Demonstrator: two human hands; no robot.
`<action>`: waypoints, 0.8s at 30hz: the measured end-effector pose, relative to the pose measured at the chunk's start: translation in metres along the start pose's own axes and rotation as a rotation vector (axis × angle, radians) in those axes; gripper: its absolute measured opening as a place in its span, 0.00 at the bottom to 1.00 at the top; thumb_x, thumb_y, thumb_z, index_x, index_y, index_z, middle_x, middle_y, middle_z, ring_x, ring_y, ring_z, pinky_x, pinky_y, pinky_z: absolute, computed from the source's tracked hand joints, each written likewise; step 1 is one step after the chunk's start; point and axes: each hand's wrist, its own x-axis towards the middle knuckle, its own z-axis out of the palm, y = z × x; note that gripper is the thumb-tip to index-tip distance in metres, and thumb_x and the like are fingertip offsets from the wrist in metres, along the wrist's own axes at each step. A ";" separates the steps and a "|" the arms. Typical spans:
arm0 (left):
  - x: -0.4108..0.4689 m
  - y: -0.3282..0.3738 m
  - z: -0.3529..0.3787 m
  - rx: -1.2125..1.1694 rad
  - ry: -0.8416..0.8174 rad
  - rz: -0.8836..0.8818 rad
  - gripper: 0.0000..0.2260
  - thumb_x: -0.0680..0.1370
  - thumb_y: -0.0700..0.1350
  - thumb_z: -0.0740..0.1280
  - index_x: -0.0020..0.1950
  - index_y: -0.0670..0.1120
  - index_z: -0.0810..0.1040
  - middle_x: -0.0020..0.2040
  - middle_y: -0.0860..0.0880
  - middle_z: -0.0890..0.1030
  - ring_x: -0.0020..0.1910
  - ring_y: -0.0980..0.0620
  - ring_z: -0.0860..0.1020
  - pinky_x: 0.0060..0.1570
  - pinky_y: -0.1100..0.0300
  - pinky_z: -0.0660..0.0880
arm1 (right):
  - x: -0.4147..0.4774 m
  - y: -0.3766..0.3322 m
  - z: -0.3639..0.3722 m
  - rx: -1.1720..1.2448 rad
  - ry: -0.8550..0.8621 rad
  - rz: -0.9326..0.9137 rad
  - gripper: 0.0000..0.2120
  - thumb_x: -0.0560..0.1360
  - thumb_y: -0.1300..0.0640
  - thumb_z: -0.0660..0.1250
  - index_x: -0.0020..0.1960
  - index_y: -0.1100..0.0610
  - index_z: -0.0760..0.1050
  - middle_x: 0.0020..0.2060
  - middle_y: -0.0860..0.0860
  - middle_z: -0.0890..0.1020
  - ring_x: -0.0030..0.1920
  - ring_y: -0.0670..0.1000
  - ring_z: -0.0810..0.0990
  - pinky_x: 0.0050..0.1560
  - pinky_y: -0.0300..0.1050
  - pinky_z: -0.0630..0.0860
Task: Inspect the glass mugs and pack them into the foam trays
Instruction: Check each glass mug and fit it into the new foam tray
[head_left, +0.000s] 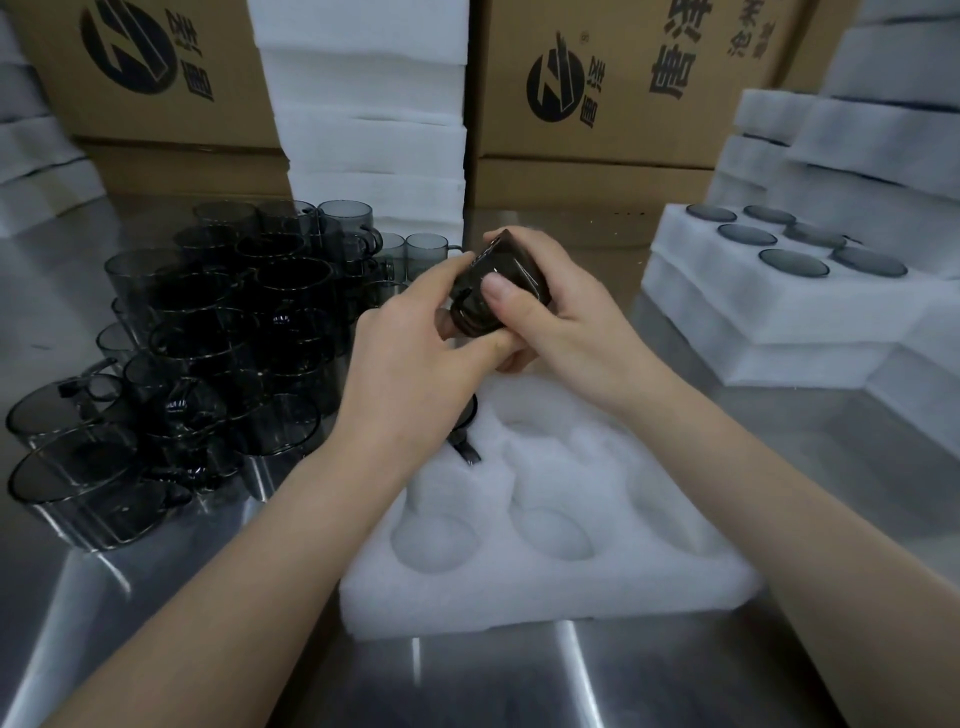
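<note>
Steel table (519, 675): bore clustered glass mugs (208, 338) left, foam tray (545, 571) lower centre, filled foam trays (727, 312) stacked right, foam stack (374, 130) and cartons (597, 171) along top.

The left hand (410, 338) and right hand (550, 317) are together gripping a dark glass mug (496, 291), holding it tilted above a white foam tray (545, 571) lying on the steel surface (467, 675). More mugs (208, 364) are sitting heaped just left of it.

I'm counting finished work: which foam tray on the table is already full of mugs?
The tray at right: six dark mug bottoms fill its pockets. The near tray shows empty pockets.
</note>
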 end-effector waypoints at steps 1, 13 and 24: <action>0.000 0.000 0.000 -0.014 -0.006 -0.003 0.20 0.69 0.49 0.76 0.60 0.54 0.80 0.43 0.58 0.84 0.43 0.64 0.81 0.48 0.66 0.77 | 0.000 0.000 0.000 0.006 0.004 0.002 0.12 0.78 0.49 0.62 0.60 0.48 0.70 0.47 0.42 0.79 0.42 0.41 0.79 0.41 0.30 0.75; 0.001 -0.006 0.002 -0.060 -0.030 0.014 0.33 0.71 0.45 0.76 0.73 0.56 0.68 0.62 0.62 0.78 0.61 0.66 0.75 0.66 0.62 0.70 | 0.004 -0.003 -0.010 0.540 0.095 0.207 0.14 0.84 0.53 0.57 0.62 0.55 0.78 0.52 0.57 0.84 0.50 0.57 0.85 0.41 0.49 0.82; 0.000 -0.006 0.003 0.131 -0.069 0.067 0.44 0.68 0.50 0.78 0.78 0.52 0.58 0.72 0.54 0.70 0.69 0.60 0.67 0.68 0.68 0.64 | 0.002 0.001 -0.003 0.539 -0.137 0.242 0.12 0.78 0.49 0.64 0.46 0.54 0.84 0.43 0.52 0.85 0.44 0.50 0.84 0.42 0.42 0.79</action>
